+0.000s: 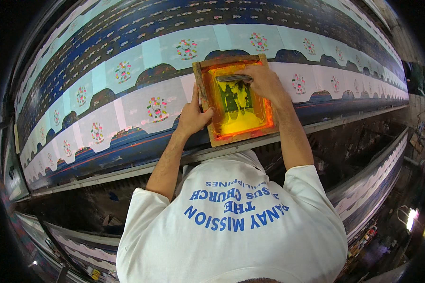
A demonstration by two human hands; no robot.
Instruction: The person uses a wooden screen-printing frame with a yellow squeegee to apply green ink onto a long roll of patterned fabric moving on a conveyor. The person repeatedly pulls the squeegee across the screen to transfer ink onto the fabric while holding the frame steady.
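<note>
A wooden screen-printing frame (203, 87) lies over the row of pale fabric pieces on the long table in front of me. Bright yellow ink (243, 123) pools at the near end of its mesh and streaks up toward the far end. My left hand (194, 115) grips the frame's left side bar, its index finger stretched along the wood and its thumb at the inner edge. In my right hand (264, 84) is a dark squeegee (234, 78), held crosswise near the far end of the mesh. Its blade edge is partly hidden.
Pale pink fabric pieces (139, 101) and light blue ones (167, 43) with small colourful round prints lie in curved rows on the dark blue table. A metal rail (104, 172) runs along its near edge. Behind me stands another long table (370, 181) with similar pieces.
</note>
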